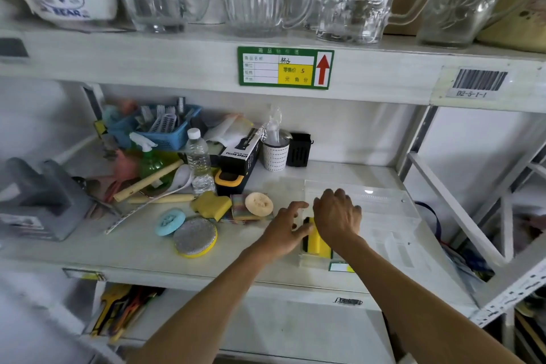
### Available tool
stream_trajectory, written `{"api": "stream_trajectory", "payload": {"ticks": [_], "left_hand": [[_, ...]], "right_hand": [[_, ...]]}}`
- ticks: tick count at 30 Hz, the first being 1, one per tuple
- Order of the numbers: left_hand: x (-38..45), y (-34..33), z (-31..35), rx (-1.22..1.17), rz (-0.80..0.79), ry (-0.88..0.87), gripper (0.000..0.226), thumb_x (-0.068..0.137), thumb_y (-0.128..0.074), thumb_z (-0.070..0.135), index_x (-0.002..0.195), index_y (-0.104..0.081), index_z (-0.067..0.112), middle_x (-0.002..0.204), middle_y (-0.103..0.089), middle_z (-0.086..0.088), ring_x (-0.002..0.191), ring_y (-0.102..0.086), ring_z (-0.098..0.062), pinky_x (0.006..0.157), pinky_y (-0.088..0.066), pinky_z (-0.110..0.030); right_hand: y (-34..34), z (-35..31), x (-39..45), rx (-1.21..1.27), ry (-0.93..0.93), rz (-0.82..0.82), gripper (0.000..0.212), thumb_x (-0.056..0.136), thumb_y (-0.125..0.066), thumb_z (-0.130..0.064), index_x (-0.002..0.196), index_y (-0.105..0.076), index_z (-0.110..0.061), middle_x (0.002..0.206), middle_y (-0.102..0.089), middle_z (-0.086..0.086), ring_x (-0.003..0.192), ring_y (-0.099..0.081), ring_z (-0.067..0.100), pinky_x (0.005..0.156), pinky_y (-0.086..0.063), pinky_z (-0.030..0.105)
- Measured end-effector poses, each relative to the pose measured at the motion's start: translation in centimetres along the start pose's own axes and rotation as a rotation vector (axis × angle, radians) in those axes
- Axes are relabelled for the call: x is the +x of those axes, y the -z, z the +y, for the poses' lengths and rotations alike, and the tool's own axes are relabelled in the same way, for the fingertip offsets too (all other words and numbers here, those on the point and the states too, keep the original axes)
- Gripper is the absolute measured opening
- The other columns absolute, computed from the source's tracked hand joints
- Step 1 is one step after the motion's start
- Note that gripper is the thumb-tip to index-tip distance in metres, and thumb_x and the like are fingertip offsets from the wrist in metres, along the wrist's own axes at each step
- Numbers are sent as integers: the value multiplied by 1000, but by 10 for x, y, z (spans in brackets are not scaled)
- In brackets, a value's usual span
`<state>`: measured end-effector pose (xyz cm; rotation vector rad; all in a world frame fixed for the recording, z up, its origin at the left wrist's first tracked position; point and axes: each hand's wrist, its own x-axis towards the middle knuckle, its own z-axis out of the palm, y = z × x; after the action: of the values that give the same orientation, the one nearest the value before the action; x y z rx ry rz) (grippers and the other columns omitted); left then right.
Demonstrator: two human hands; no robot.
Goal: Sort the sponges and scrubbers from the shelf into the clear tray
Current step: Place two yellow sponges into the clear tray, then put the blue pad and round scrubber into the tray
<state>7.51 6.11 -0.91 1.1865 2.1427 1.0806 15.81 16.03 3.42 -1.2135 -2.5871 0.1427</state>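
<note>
Yellow foam with a dark scouring face, the sponge (315, 241) stands on edge in the near-left compartment of the clear tray (384, 216), and we are seating it with both hands: our left hand (285, 229) presses its side with loosely spread fingers, our right hand (336, 213) cups over its top, though we cannot tell how firmly either grips. We judge the sorting barely begun. On the shelf (118, 251) to the left wait a yellow shaped sponge (211, 204), a striped sponge (240, 207), a loofah disc (259, 204), a blue round scrubber (170, 221) and a silver-topped scrubber (195, 236).
</note>
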Motion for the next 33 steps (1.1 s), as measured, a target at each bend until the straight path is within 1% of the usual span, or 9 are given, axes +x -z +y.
{"api": "stream_trajectory", "payload": {"ticks": [5, 10, 14, 17, 21, 24, 27, 30, 33], "left_hand": [[-4, 34, -28, 37, 209, 85, 43, 94, -56, 31, 131, -47, 13, 128, -57, -9, 111, -60, -22, 91, -46, -31], [-16, 79, -80, 201, 390, 242, 35, 92, -52, 24, 121, -55, 6, 119, -64, -14, 110, -62, -29, 91, -50, -39], [-29, 113, -119, 364, 461, 419, 38, 87, -45, 34, 108, -57, 4, 112, -62, -19, 105, -62, -36, 86, -50, -41], [-40, 133, -140, 348, 499, 522, 30, 91, -51, 21, 117, -55, 8, 120, -57, -18, 111, -59, -35, 92, -47, -41], [-48, 152, -163, 355, 517, 576, 32, 93, -53, 20, 122, -53, 9, 124, -54, -19, 114, -57, -36, 96, -46, -41], [-49, 164, -177, 366, 493, 612, 34, 91, -53, 19, 122, -52, 7, 123, -54, -20, 115, -55, -36, 96, -46, -42], [-47, 170, -186, 401, 495, 635, 36, 89, -56, 21, 120, -53, 6, 123, -53, -22, 115, -55, -38, 95, -48, -44], [-43, 173, -189, 434, 495, 681, 41, 90, -56, 27, 125, -51, 7, 128, -48, -23, 117, -53, -40, 96, -47, -45], [-36, 174, -194, 467, 463, 726, 50, 95, -47, 36, 139, -41, 11, 135, -44, -24, 123, -47, -41, 100, -43, -46]], "right_hand": [[-9, -52, 8, 75, 166, 80, 27, 96, -40, -25, 106, -60, -11, 108, -59, 10, 103, -57, 31, 85, -41, 41], [-38, -100, 5, 112, 307, -119, 25, 92, -45, -20, 111, -58, -11, 113, -58, 12, 107, -57, 33, 89, -40, 42], [-71, -129, -2, 185, 321, -371, 28, 91, -46, -23, 113, -61, -18, 117, -62, 10, 111, -57, 33, 93, -41, 40], [-89, -147, -3, 260, 268, -460, 27, 90, -48, -24, 112, -62, -16, 117, -64, 12, 111, -58, 35, 91, -45, 37], [-101, -162, 4, 305, 178, -518, 28, 91, -49, -26, 113, -61, -14, 119, -65, 12, 111, -60, 35, 88, -49, 39], [-108, -169, 9, 265, 135, -491, 29, 92, -48, -23, 118, -60, -17, 118, -66, 11, 110, -61, 33, 87, -50, 37], [-110, -173, 15, 321, 82, -345, 32, 92, -45, -16, 122, -55, -24, 112, -68, 9, 103, -64, 32, 83, -49, 37], [-105, -167, 27, 284, 81, -153, 23, 96, -46, -24, 114, -58, -16, 115, -60, 11, 104, -60, 33, 86, -47, 41], [-98, -154, 43, 150, 56, -89, 35, 90, -53, -22, 123, -48, -13, 123, -49, 12, 114, -49, 31, 91, -41, 43]]}}
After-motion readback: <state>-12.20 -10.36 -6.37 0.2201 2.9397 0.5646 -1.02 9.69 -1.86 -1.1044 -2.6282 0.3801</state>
